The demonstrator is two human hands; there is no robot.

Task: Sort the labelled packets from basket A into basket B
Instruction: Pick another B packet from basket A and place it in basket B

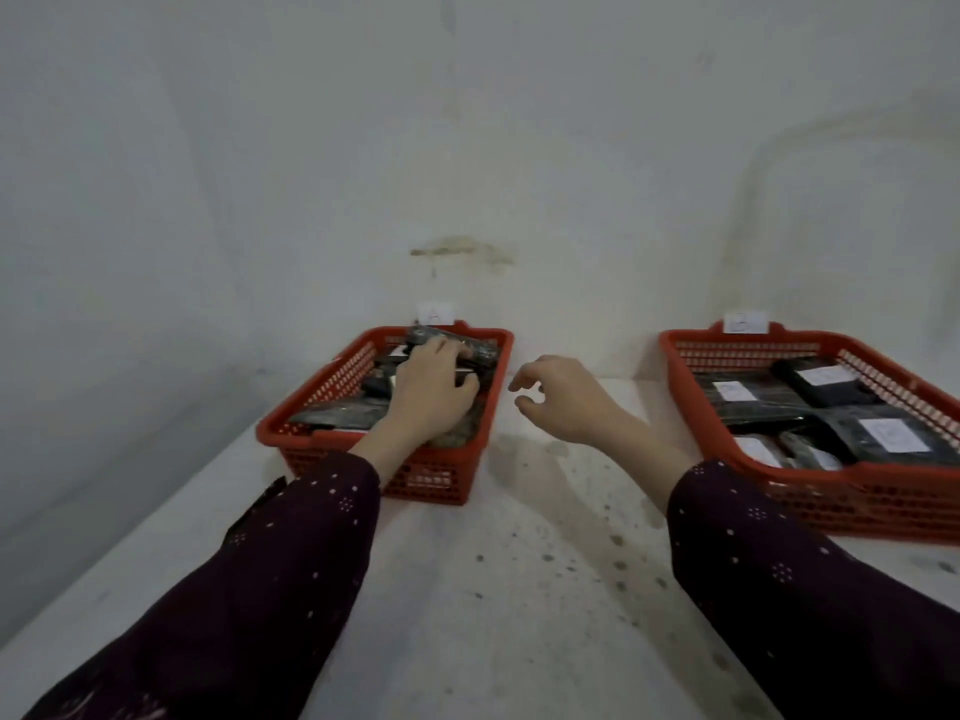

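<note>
Dark sleeves with small pale dots fill the bottom of my view, the left sleeve (pixel 249 589) and the right sleeve (pixel 805 589) both reaching forward over a white, speckled table (pixel 519 589).

From my feed, the left hand (pixel 431 392) is down inside basket A (pixel 436 478), the red slotted basket on the left. Its fingers (pixel 441 348) curl over the top of a dark packet (pixel 475 348) that leans against the far rim, with the thumb tucked in below, so it holds that packet between fingers and thumb. More dark packets lie heaped in basket A under and around the hand; I cannot make out their labels.

The right hand (pixel 561 397) hovers above the bare table between the two baskets, just beside the right wall of basket A and well apart from basket B (pixel 857 506). It holds nothing, and its fingers hang loosely bent and spread, pointing left.

Basket B, also red and slotted, sits at the right edge of my view. Several labelled packets (pixel 883 433) lie flat in it, dark with white labels facing up, overlapping one another.

A small paper tag (pixel 435 313) stands at the far rim of basket A, and a second tag (pixel 745 321) at the far rim of basket B. Both baskets sit close to a pale, stained wall (pixel 467 148).
</note>
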